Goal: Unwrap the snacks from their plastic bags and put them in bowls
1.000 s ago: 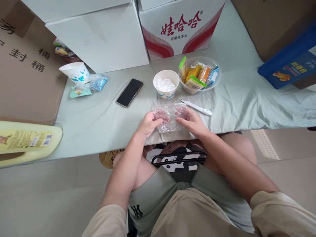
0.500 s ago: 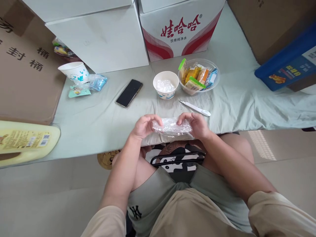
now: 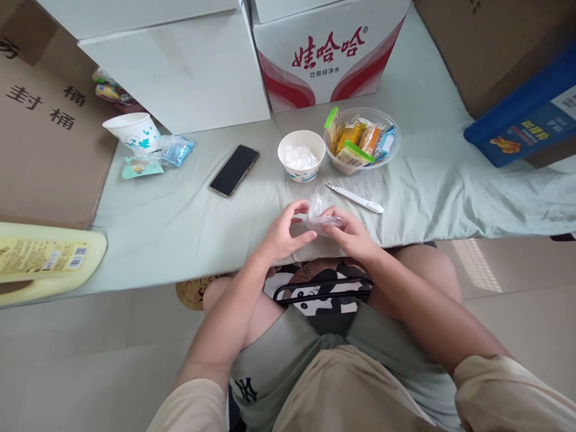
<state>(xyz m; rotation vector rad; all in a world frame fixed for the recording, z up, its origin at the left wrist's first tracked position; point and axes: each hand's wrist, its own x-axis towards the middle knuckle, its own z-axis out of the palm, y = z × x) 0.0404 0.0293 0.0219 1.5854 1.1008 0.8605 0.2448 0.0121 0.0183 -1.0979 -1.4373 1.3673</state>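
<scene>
Clear crinkled plastic film (image 3: 318,211) is bunched up near the front edge of the cloth-covered table. My right hand (image 3: 351,235) pinches it between thumb and fingers. My left hand (image 3: 288,231) is beside the film with thumb and fingers apart, curved around its left side; whether a fingertip touches it I cannot tell. Just beyond stands a paper bowl (image 3: 302,175) with clear plastic film (image 3: 300,157) inside. A white utility knife (image 3: 355,198) lies to the right of the bowl, its tip pointing toward it.
A clear plastic bowl (image 3: 392,153) of wrapped snacks stands behind the knife. A phone (image 3: 234,170) lies left of the paper bowl. Farther left are a tilted paper cup (image 3: 134,131) and wrappers (image 3: 179,151). Cartons (image 3: 333,57) line the back; a yellow jug (image 3: 49,258) lies at left.
The film, stretched flat between both hands before, is now folded and bunched in my right hand. My left hand has let go of its end and moved right, fingers opened.
</scene>
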